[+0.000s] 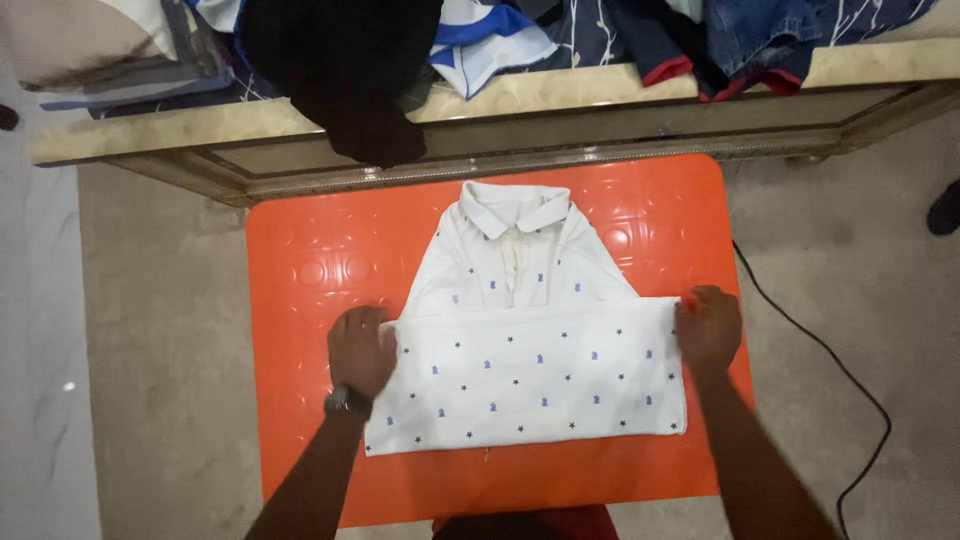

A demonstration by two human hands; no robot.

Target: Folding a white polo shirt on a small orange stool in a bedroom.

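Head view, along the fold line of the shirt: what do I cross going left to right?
Bare floor → orange table → left hand → folded white shirt → right hand → black cable.

An orange desk (300,260) with an embossed round pattern stands on the grey floor (160,400). Flat on it lies a white polo shirt (520,370) with small blue and dark prints, lower half folded up, collar toward the far edge.
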